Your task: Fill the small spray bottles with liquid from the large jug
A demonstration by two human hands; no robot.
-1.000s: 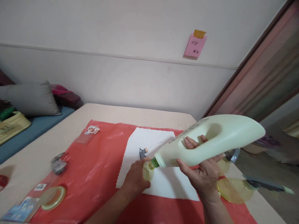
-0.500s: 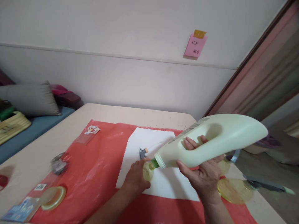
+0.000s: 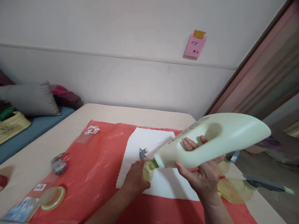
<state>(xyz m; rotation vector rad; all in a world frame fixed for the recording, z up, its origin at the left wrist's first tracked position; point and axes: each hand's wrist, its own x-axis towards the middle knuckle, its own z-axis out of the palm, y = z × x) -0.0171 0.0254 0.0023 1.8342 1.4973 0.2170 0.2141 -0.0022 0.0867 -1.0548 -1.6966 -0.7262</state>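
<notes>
In my right hand [image 3: 205,177] is a large pale green jug [image 3: 224,140], gripped by its handle and tipped so that its green spout points down to the left. My left hand [image 3: 135,179] wraps round a small clear yellowish bottle [image 3: 148,172] on the white sheet [image 3: 161,140]. The jug's spout meets the small bottle's neck; whether liquid flows I cannot tell. Just beyond my left fingers lies a dark grey spray nozzle [image 3: 143,152] with a peach-coloured part.
A red cloth [image 3: 98,168] covers much of the table [image 3: 112,110]. At the right lies a yellow bottle [image 3: 235,190] with a dark grey sprayer. A round lid [image 3: 54,197], crumpled plastic [image 3: 59,165] and a blue packet [image 3: 22,210] are at the left.
The jug's base end has shifted slightly to the right and up, its spout still at the small bottle. My left hand has stayed in place.
</notes>
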